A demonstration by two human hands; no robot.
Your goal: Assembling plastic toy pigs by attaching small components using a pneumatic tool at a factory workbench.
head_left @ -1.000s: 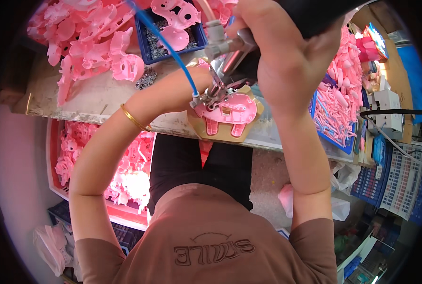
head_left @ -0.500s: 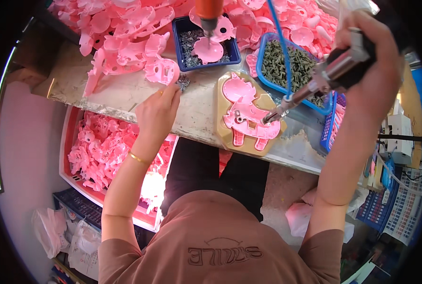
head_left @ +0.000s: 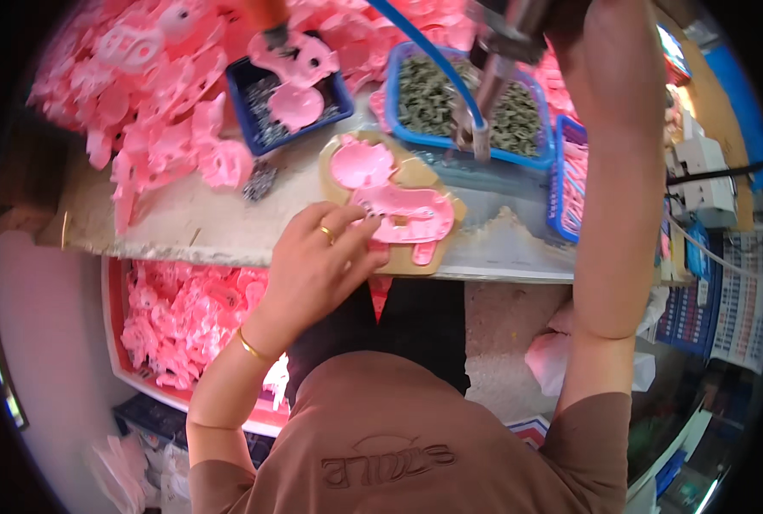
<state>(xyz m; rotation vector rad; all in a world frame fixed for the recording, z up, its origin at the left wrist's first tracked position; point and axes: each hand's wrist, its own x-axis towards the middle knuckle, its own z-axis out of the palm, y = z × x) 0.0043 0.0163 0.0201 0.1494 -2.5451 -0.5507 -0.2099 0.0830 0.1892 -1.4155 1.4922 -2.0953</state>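
Head view: nearest me, the left hand (head_left: 326, 257) lays loosely bent fingers on the left part of the pink shell (head_left: 415, 210); I can't tell whether they pinch anything. A nudge could unseat that thin, glossy, animal-shaped plastic from its flat tan fixture (head_left: 403, 259) on the scuffed tabletop (head_left: 167, 214). Farther right, the right hand (head_left: 613, 51) grips the shiny metal driver (head_left: 497, 81); swung down carelessly, it could nip the left fingers, or its smooth blue hose (head_left: 433, 56) could snag. Far left rises a jagged heap of curved pink parts (head_left: 150, 103).
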